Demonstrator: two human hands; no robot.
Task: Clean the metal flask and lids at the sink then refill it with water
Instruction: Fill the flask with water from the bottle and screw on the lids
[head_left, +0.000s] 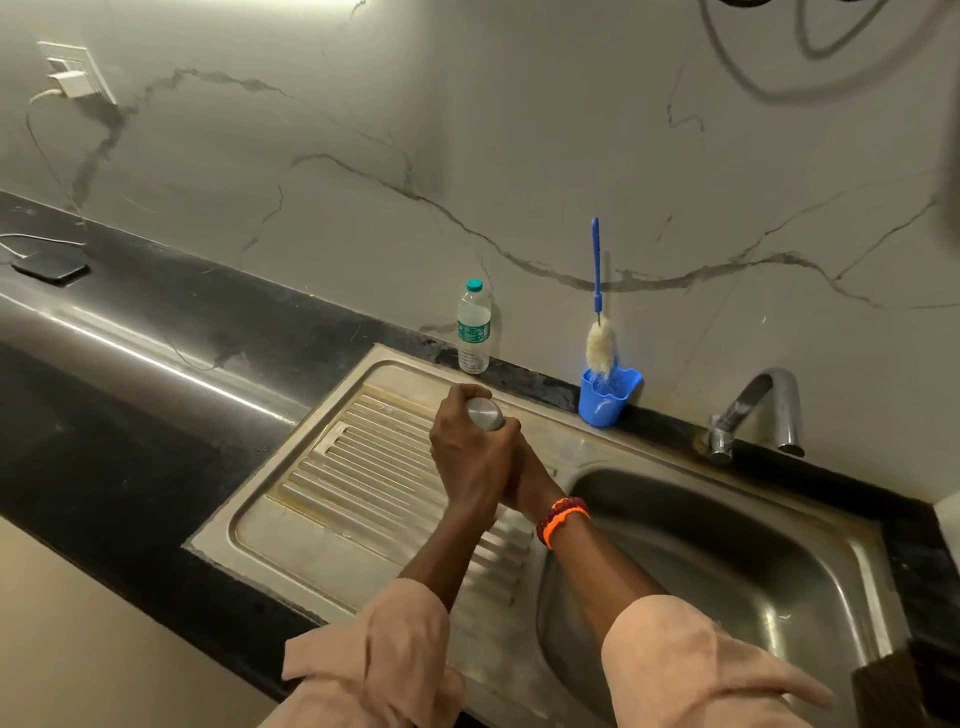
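Observation:
The metal flask (485, 414) stands over the ribbed drainboard (363, 467) of the steel sink, only its rounded silver top showing. My left hand (467, 457) grips the flask's upper part with fingers curled round it. My right hand (524, 480) is mostly hidden behind the left hand and holds the flask lower down; an orange and dark bead bracelet sits on its wrist. The flask's body is hidden by both hands. No separate lids can be seen.
A plastic water bottle (474, 327) with a green cap stands at the sink's back edge. A blue-handled bottle brush (598, 332) stands in a blue holder (608, 397). The tap (753, 410) is at the back right over the basin (727, 561). A phone (49, 267) lies far left.

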